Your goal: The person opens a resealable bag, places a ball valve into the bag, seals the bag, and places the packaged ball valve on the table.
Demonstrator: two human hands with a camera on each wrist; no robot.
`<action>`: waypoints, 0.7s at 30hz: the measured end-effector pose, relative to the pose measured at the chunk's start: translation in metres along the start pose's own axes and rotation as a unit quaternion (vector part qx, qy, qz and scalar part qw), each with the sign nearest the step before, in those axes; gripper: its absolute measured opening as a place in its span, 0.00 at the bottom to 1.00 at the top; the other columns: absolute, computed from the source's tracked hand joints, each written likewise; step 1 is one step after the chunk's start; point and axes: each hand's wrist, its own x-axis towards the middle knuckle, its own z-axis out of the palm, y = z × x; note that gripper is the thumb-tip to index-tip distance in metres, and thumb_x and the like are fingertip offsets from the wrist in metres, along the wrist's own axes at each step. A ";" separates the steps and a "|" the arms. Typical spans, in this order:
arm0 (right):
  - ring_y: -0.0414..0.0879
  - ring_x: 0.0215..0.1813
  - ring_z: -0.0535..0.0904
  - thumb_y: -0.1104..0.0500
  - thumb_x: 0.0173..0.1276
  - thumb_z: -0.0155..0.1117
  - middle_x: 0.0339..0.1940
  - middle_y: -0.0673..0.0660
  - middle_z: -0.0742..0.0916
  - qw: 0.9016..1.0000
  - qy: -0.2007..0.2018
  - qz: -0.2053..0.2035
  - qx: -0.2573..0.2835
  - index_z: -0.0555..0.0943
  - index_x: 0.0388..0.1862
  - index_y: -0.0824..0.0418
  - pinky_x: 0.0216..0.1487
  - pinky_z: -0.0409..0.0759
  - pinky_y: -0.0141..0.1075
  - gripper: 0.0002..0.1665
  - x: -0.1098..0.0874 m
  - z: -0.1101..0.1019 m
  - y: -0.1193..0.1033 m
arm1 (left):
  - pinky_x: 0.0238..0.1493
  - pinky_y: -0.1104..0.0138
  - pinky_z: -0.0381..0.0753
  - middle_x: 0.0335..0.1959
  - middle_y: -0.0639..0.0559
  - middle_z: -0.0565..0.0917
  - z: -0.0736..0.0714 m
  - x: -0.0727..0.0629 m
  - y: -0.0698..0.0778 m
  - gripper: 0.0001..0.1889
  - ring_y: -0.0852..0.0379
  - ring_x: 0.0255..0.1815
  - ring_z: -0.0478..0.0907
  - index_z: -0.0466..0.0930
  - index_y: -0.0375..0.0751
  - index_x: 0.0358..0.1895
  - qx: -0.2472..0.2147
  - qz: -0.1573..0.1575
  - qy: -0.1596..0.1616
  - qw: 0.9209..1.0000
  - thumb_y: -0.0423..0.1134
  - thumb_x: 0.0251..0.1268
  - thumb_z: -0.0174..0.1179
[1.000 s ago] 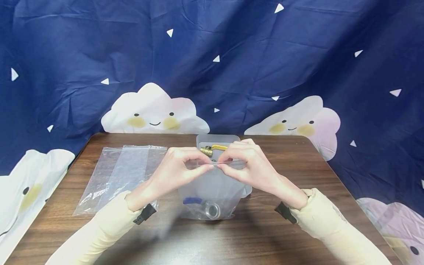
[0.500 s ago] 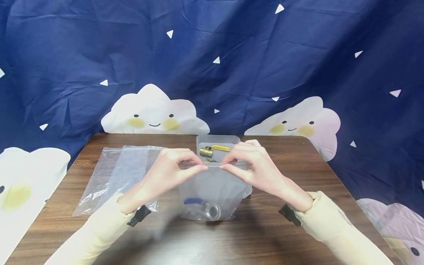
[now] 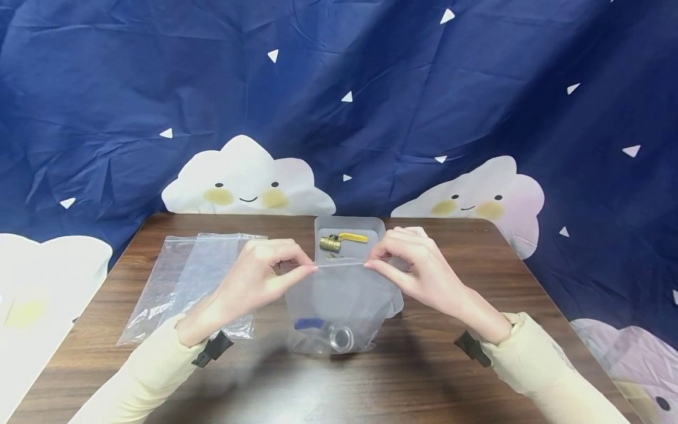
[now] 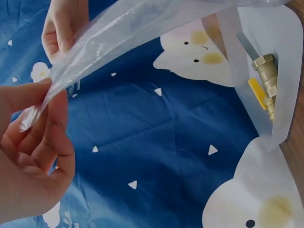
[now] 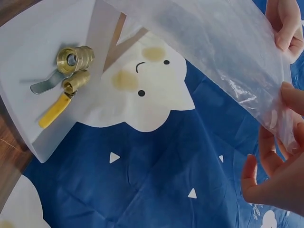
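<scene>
A clear zip bag (image 3: 339, 294) hangs upright over the middle of the table, its top edge stretched level between two hands. My left hand (image 3: 265, 271) pinches that edge near its left end between thumb and index finger. On the opposite side, my right hand (image 3: 415, 262) pinches it the same way. Inside the bag's bottom lies a valve (image 3: 339, 337) with a round metal opening and a blue handle (image 3: 309, 323). The left wrist view shows the bag's plastic (image 4: 123, 40) running between thumb and fingers.
Behind the bag stands a translucent grey bin (image 3: 349, 222) holding a brass ball valve with a yellow handle (image 3: 352, 238). A second brass valve (image 5: 76, 58) with a grey lever is in it. Flat clear bags (image 3: 196, 271) lie on the wooden table (image 3: 450, 359) at left.
Both hands have slid apart along the bag's top edge, left hand leftward and right hand rightward, from almost touching. The bag and the valve in it stay put.
</scene>
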 end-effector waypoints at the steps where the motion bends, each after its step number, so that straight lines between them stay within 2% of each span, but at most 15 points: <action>1: 0.31 0.33 0.72 0.60 0.56 0.76 0.26 0.38 0.82 1.000 -0.002 0.001 0.001 0.81 0.29 0.47 0.46 0.66 0.36 0.10 -0.001 0.000 -0.001 | 0.26 0.77 0.69 0.21 0.63 0.84 0.000 0.000 0.001 0.08 0.71 0.21 0.72 0.86 0.50 0.27 -0.005 0.002 0.001 1.000 0.31 0.52 0.72; 8: 0.34 0.36 0.76 0.62 0.60 0.73 0.29 0.38 0.83 1.000 -0.028 0.013 -0.006 0.81 0.32 0.47 0.49 0.70 0.37 0.10 -0.007 -0.006 0.001 | 0.28 0.81 0.73 0.21 0.62 0.82 0.000 -0.003 0.005 0.07 0.71 0.24 0.75 0.85 0.49 0.27 -0.004 -0.012 0.001 1.000 0.30 0.53 0.70; 13: 0.32 0.35 0.77 0.63 0.60 0.72 0.29 0.37 0.82 0.999 -0.040 0.028 -0.005 0.81 0.33 0.46 0.49 0.71 0.34 0.11 -0.011 -0.013 0.006 | 0.28 0.80 0.73 0.21 0.61 0.82 -0.001 -0.006 0.005 0.08 0.69 0.24 0.75 0.86 0.49 0.28 -0.006 -0.017 0.007 1.000 0.28 0.52 0.69; 16: 0.33 0.36 0.76 0.64 0.61 0.72 0.29 0.37 0.82 0.999 -0.041 0.027 0.000 0.81 0.32 0.47 0.50 0.70 0.34 0.11 -0.012 -0.015 0.007 | 0.26 0.80 0.72 0.22 0.62 0.84 -0.003 -0.006 0.005 0.05 0.70 0.24 0.74 0.88 0.49 0.29 -0.006 -0.023 0.003 1.000 0.32 0.54 0.72; 21: 0.31 0.36 0.76 0.65 0.59 0.72 0.29 0.39 0.83 0.999 -0.026 0.027 0.003 0.82 0.33 0.49 0.48 0.70 0.34 0.11 -0.015 -0.016 0.009 | 0.25 0.78 0.72 0.23 0.65 0.85 -0.009 -0.007 0.003 0.04 0.71 0.22 0.71 0.89 0.52 0.31 0.012 -0.049 -0.023 0.998 0.39 0.52 0.74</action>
